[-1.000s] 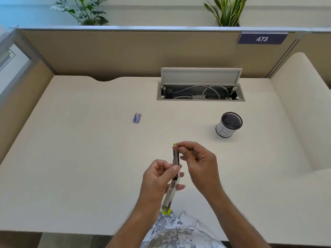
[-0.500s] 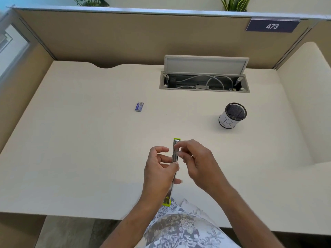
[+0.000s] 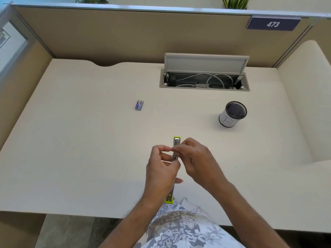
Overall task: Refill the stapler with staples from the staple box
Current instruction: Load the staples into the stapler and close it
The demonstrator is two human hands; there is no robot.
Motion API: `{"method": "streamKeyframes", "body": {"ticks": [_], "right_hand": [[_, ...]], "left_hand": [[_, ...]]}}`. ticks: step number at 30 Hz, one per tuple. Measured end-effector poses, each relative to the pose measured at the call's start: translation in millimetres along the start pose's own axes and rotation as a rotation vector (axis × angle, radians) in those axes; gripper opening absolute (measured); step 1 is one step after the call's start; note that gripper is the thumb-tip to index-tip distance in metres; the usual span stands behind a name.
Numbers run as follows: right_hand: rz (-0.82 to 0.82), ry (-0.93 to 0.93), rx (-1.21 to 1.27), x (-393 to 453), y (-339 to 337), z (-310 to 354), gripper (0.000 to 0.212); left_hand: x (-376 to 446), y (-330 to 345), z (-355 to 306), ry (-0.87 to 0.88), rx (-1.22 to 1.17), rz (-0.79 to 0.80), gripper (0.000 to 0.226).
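Stapler opened flat and gripped in both hands, box untouched.

The slim lime-green and metal stapler [image 3: 174, 159] is now laid flatter than a second ago, clasped by the left hand [image 3: 161, 169], its rail pinched by the right hand [image 3: 195, 158]; loading seems underway. Beyond the stapler, the small blue staple box [image 3: 139, 105] is left lying.

Lime-green-tipped silver stapler [image 3: 176, 142], blue staple box [image 3: 139, 105], cream desk [image 3: 89, 140], white black-meshed cup [image 3: 232, 114].
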State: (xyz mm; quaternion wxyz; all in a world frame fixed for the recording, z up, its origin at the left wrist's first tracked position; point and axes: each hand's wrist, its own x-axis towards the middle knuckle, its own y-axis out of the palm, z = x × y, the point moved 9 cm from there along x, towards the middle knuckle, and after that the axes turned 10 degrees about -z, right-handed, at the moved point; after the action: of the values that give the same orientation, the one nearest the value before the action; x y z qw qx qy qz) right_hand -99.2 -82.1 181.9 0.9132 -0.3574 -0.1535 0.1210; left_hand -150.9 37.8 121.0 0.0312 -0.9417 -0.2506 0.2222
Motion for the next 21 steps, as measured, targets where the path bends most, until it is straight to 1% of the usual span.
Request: {"method": "streamKeyframes", "body": {"ticks": [4,9,10,13,14,16,19,21], "right_hand": [[-0.032,0.061,0.067,-0.4,-1.7,-2.1,0.014],[-0.026,0.049,0.054,-1.2,-1.5,-6.0,0.012],[-0.05,0.059,0.069,-1.8,-1.7,-8.5,0.013],[-0.145,0.168,0.162,-6.9,-3.9,-22.9,0.014],[-0.158,0.167,0.161,-9.2,-4.5,-24.4,0.015],[-0.129,0.079,0.1,-12.4,-3.7,-18.1,0.02],[-0.036,-0.141,-0.093,-11.0,1.1,3.4,0.032],[0.048,-0.235,-0.216,-6.6,7.6,12.0,0.037]], "left_hand": [[-0.5,-1.3,-2.2,0.017,-0.003,-0.004,0.034],[0.5,-1.1,-1.2,0.027,0.005,-0.007,0.033],[0.9,-0.9,-0.8,0.026,0.008,-0.006,0.033],[2.1,-2.0,1.3,0.022,0.024,-0.011,0.034],[2.4,-2.5,1.3,0.026,0.036,-0.013,0.035],[2.6,-3.8,0.3,0.045,0.063,-0.013,0.035],[1.7,-3.1,-0.5,0.069,0.082,-0.004,0.038],[0.1,-1.4,-0.5,0.079,0.096,0.009,0.041]]}}
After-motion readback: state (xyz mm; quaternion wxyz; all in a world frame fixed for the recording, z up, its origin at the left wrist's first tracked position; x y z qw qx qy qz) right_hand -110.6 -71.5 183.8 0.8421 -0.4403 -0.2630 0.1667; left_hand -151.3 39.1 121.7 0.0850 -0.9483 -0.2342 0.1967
